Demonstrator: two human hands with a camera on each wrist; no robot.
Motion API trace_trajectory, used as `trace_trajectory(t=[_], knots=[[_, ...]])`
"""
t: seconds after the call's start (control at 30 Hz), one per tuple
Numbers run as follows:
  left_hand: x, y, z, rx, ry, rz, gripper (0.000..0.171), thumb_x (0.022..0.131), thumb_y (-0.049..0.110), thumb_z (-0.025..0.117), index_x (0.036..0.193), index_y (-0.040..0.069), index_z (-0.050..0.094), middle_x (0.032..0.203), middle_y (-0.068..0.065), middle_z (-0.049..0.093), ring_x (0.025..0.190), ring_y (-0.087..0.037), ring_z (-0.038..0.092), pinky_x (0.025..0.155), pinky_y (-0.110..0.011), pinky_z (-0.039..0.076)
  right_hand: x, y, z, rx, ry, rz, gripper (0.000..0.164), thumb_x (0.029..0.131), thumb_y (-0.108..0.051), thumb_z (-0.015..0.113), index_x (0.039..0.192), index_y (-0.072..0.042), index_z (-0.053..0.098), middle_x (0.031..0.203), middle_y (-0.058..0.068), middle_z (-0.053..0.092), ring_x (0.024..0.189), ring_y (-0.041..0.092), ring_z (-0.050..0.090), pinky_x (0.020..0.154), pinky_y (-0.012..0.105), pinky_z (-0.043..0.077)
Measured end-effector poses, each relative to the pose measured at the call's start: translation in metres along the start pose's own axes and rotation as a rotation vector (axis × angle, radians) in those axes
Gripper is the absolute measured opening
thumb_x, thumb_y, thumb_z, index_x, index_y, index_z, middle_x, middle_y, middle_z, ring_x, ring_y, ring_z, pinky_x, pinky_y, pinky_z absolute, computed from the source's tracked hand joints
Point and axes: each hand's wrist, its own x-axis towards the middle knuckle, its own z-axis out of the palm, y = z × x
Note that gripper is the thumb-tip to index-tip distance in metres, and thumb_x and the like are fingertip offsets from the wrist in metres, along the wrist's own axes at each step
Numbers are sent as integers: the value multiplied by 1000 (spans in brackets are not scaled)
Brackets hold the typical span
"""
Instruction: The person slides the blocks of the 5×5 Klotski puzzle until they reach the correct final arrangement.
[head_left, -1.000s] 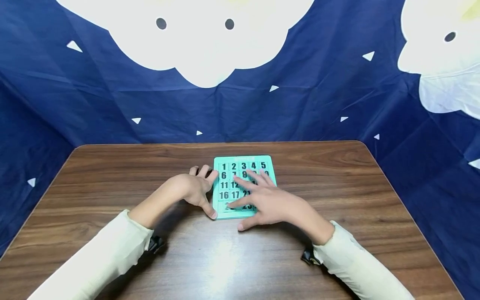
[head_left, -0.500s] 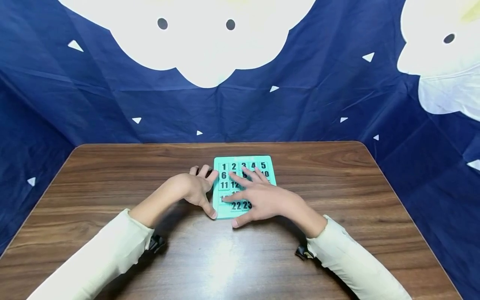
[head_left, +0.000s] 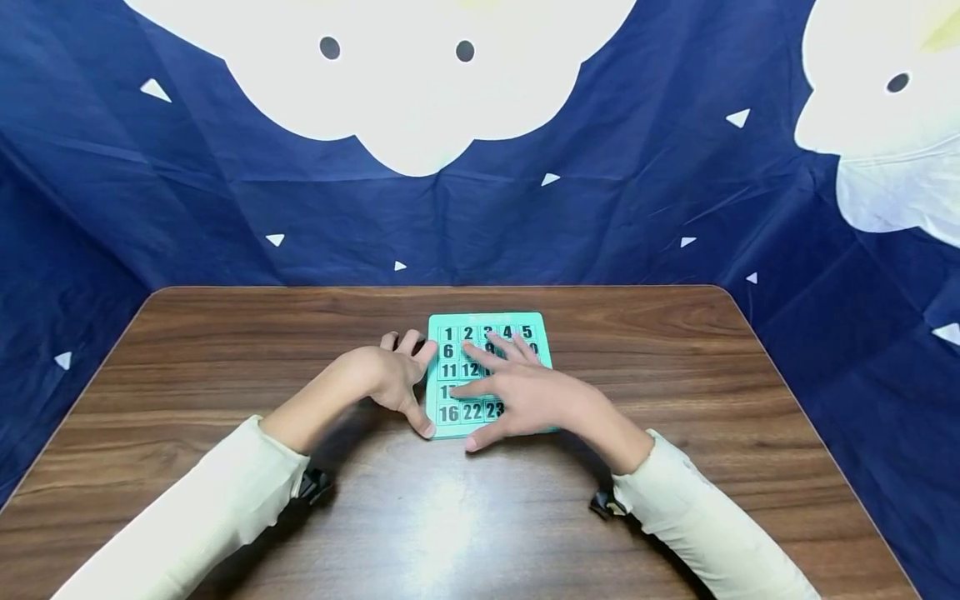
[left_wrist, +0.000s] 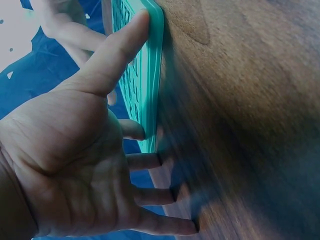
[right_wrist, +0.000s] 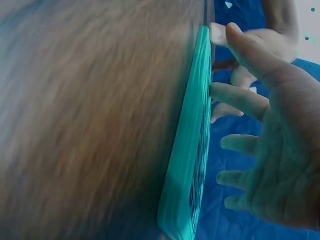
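A turquoise number sliding puzzle (head_left: 442,423) with black-numbered tiles lies flat on the wooden table. My left hand (head_left: 384,377) steadies its left side, thumb on the near-left corner and index finger against the edge. In the left wrist view, the left hand's (left_wrist: 75,145) other fingertips rest on the table beside the puzzle. Spread over the puzzle's right part is my right hand (head_left: 528,396), its index fingertip on the leftmost tile of the fourth row. It hides several tiles. In the right wrist view, the right hand's (right_wrist: 285,160) remaining fingers hover apart from the tiles.
The brown wooden table (head_left: 262,333) has rounded far corners. Behind it hangs a dark blue cloth (head_left: 300,200) with white clouds and small triangles. Dark wrist devices (head_left: 311,483) show below both pale sleeves (head_left: 217,492).
My right hand shifted left, and its index finger slid tile 16 down into the bottom-left place, then another tile left into the fourth row's first place. The left hand stayed still.
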Motion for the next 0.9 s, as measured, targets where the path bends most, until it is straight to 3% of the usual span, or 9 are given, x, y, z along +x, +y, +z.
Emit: trace_trajectory(t=[0.13, 0.23, 0.37, 0.53, 0.77, 0.9], knots=[[0, -1, 1, 5, 16, 11, 108, 84, 69, 94, 154, 16, 32, 173, -23, 23, 165, -57, 20, 126, -73, 39, -3, 5, -4, -2, 52, -13, 72, 97, -73, 78, 157, -35, 69, 192, 8, 13, 178, 49, -1, 138, 77, -4], [-1, 0, 2, 4, 25, 15, 106, 83, 68, 95, 150, 16, 33, 171, -22, 25, 164, -57, 21, 124, -72, 41, -13, 13, -9, -37, 89, 33, 64, 95, -69, 82, 147, -32, 78, 190, 12, 20, 177, 52, 4, 137, 79, -1], [-1, 1, 1, -1, 18, 3, 110, 82, 68, 95, 155, 16, 31, 176, -22, 20, 168, -57, 17, 124, -74, 40, -19, 18, -11, -25, 69, 62, 61, 95, -69, 82, 143, -31, 80, 190, 13, 21, 176, 53, 3, 137, 80, -1], [1, 0, 1, -7, 9, -4, 106, 84, 68, 94, 153, 17, 32, 176, -21, 21, 167, -56, 18, 125, -73, 40, -12, 13, -6, 46, 58, 3, 65, 97, -69, 80, 150, -33, 76, 191, 12, 17, 177, 52, -1, 137, 79, -2], [-1, 0, 1, -2, 21, 10, 104, 82, 67, 96, 149, 17, 34, 170, -20, 25, 163, -55, 23, 122, -70, 43, -30, 18, -10, 57, 80, -3, 43, 95, -63, 85, 126, -34, 88, 189, 9, 26, 177, 52, 1, 136, 80, -4], [-1, 1, 1, -4, 21, 7, 104, 82, 67, 96, 148, 17, 34, 170, -19, 25, 163, -55, 22, 123, -70, 43, -32, 20, -10, 7, 75, 30, 45, 95, -65, 84, 129, -36, 87, 189, 10, 26, 176, 55, 2, 136, 81, -3]])
